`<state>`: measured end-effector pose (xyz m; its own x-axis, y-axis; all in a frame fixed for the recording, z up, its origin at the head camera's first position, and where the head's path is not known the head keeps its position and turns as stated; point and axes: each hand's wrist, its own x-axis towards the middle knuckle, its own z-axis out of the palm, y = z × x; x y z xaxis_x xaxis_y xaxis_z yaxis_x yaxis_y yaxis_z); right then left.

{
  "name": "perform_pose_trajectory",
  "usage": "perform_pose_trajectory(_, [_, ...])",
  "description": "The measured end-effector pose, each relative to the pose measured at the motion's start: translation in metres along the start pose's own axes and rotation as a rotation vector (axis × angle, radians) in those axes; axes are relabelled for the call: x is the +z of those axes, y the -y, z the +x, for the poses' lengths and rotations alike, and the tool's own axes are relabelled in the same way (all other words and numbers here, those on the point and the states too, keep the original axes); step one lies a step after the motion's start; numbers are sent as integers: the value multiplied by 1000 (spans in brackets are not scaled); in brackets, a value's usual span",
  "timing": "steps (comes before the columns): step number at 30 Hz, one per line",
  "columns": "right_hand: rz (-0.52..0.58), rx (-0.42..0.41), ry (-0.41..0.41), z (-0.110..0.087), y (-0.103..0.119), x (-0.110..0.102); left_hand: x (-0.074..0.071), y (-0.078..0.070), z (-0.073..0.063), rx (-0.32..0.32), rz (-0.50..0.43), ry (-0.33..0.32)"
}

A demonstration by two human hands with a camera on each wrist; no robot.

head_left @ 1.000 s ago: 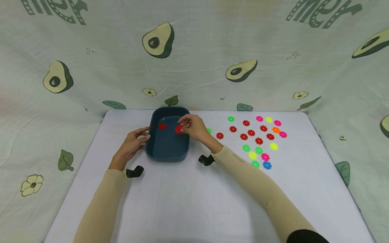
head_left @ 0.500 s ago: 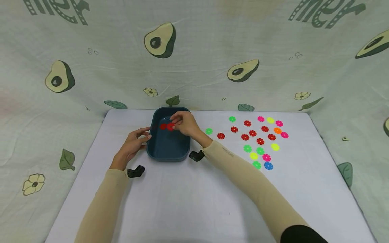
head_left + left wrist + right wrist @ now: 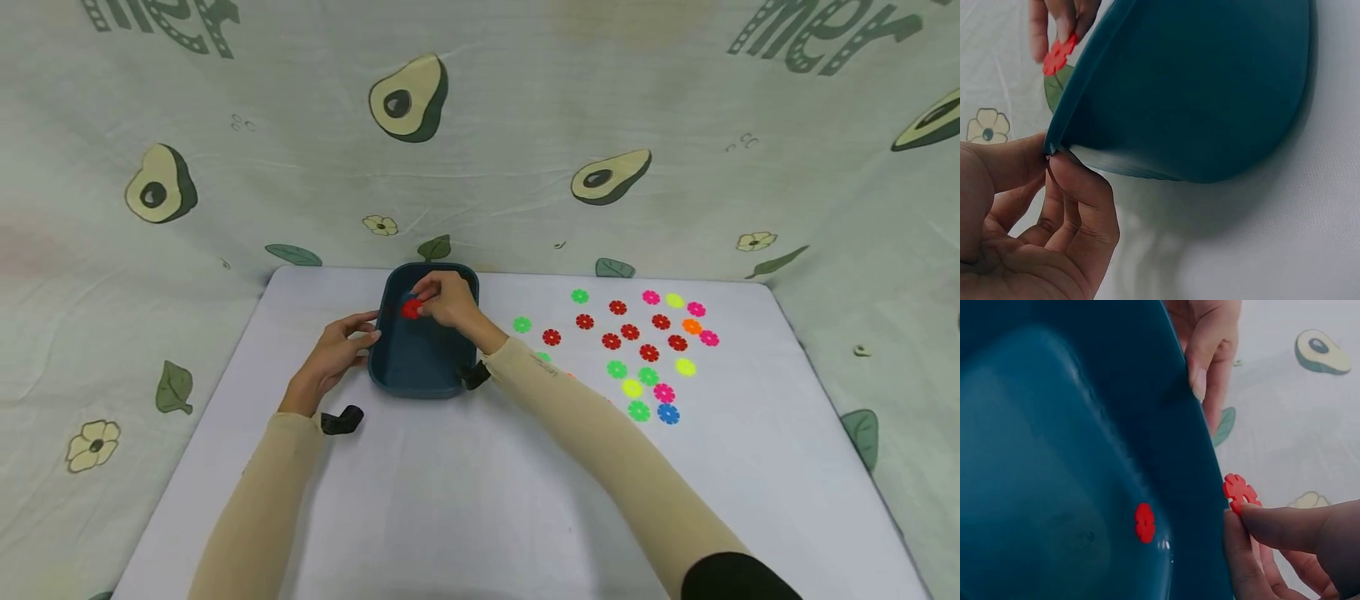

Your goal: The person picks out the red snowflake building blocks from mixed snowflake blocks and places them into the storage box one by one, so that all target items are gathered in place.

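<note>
A deep dark-blue rectangular container (image 3: 416, 367) stands at the table's back. My left hand (image 3: 335, 357) pinches its left rim between thumb and fingers, plain in the left wrist view. Over the container, my right hand (image 3: 447, 302) holds a red notched plastic disc (image 3: 1239, 489) between thumb and forefinger. That disc is above the rim in the left wrist view (image 3: 1060, 55). Another red notched disc (image 3: 1145, 522) lies on the container's floor; in the head view the held one overlaps it.
Right of the container, notched discs lie scattered on the white table (image 3: 450, 500): several red (image 3: 630, 332), green (image 3: 617, 369), pink (image 3: 664, 392) and yellow (image 3: 686, 367), plus a blue one (image 3: 667, 414). A printed cloth (image 3: 510, 108) hangs behind the table.
My right hand has moved left over the container, bringing its red disc over the one lying inside. The left hand keeps its hold on the rim. The head view has shifted slightly.
</note>
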<state>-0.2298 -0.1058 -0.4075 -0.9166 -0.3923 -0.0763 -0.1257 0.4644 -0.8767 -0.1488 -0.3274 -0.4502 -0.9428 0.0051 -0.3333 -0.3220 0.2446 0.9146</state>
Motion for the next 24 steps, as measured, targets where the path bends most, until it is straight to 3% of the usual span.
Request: perform_pose_trajectory(24, [-30, 150, -46, 31, -9, 29, -2, 3, 4, 17, -3, -6])
